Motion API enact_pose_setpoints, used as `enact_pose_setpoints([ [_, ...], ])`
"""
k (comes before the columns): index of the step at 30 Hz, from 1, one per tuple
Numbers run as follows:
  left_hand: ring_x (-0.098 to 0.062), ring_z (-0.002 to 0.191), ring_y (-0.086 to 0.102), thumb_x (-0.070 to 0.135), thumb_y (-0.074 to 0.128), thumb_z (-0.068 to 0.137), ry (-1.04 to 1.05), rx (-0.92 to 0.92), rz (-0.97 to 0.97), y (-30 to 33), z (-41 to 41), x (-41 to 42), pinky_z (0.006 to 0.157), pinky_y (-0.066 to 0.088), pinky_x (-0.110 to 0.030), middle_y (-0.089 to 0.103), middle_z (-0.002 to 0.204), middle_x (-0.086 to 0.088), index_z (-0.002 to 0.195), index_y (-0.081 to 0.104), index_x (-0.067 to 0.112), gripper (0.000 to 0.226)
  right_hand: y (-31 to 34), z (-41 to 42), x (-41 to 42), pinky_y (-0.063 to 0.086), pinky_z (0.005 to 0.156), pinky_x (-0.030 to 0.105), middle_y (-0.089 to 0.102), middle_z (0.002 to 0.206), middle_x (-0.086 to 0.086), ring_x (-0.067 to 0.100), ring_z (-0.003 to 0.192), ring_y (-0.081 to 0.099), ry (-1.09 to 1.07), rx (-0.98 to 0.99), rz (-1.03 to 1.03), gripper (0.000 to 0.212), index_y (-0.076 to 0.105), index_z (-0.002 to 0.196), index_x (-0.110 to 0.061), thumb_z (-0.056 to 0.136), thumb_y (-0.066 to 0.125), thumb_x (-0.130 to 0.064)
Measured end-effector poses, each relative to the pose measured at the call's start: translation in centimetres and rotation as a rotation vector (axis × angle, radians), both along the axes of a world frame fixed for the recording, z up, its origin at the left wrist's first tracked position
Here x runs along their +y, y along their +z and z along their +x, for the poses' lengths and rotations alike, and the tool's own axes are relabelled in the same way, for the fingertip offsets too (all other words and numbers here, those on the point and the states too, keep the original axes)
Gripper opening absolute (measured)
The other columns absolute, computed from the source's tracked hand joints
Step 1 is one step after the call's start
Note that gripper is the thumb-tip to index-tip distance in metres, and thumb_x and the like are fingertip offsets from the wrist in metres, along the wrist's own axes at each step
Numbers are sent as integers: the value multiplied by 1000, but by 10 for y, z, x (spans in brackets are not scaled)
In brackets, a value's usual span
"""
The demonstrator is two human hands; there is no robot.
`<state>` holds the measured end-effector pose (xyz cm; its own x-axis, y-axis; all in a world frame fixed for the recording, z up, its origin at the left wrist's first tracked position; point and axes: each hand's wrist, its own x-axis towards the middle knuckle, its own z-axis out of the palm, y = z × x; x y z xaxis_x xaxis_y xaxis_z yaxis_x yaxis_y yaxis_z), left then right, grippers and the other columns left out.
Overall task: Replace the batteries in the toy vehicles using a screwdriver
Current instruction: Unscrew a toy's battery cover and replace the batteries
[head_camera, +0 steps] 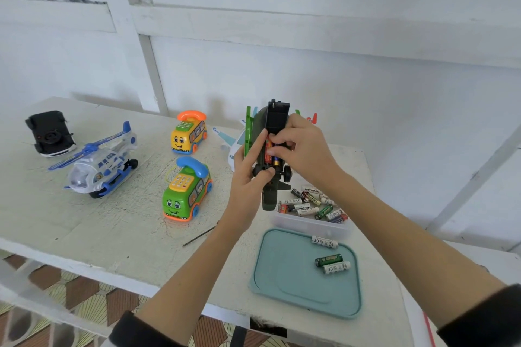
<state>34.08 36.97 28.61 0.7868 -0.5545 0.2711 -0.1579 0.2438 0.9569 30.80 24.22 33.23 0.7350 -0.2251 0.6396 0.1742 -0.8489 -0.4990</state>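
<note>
Above the worktop's (118,234) right half, the left hand (248,175) grips a dark green toy vehicle (270,149) turned underside up. The right hand's (301,146) fingertips pinch a battery (270,151) in its open compartment. More batteries (313,204) fill a clear box (310,224) just below.

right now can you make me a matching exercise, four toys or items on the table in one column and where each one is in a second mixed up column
Column 1
1. green bus phone toy
2. teal lid
3. toy helicopter
4. dark green toy vehicle

Column 2
A. held up off the table in both hands
B. flat on the table with three loose batteries on it
C. left part of the table, next to a black overturned toy
D. on the table directly in front of the yellow bus phone toy

Pairs: 1-D, 2-B, 3-C, 4-A
</note>
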Motion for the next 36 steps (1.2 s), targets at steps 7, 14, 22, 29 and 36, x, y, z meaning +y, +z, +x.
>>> enact_pose_setpoints([
  [7, -12, 108, 55, -13, 45, 92, 21, -11, 7, 4, 4, -2, 105, 46, -44, 37, 137, -8, 133, 44, 45, 71, 3, -2, 2, 34, 70, 6, 51, 87, 3, 13, 77, 47, -14, 84, 3, 23, 72, 98, -2, 75, 73, -5],
  [14, -27, 114, 58, -11, 46, 92, 43, 20, -25, 4, 15, 1, 102, 48, -50, 40, 130, -3, 132, 46, 46, 70, 21, -4, -8, 39, 62, 8, 53, 72, -7, -2, 65, 49, -66, -71, 114, 6, 64, 79, -7, 78, 69, -4],
  [22, -4, 98, 58, -4, 53, 88, 40, -25, -49, 8, 11, 6, 100, 49, -31, 41, 129, 1, 131, 46, 46, 65, 33, 11, 1, 37, 68, 11, 52, 95, -2, 1, 74, 46, -64, 77, 228, 39, 56, 113, -16, 78, 72, -16],
  [29, -5, 104, 56, 10, 51, 78, 31, -66, -33, 7, 10, 11, 102, 48, -33, 40, 131, 6, 132, 47, 47, 66, 23, 15, 4, 39, 66, 20, 53, 94, 6, 11, 77, 48, -31, 103, 280, 41, 49, 103, -18, 73, 75, -13],
  [36, 3, 106, 54, 5, 49, 81, 17, -71, -55, 7, 8, 12, 94, 48, -20, 40, 128, 8, 137, 45, 40, 66, 28, 11, 12, 45, 67, 19, 48, 81, -4, 12, 79, 50, 25, 79, 290, 46, 46, 108, -6, 72, 75, -8],
])
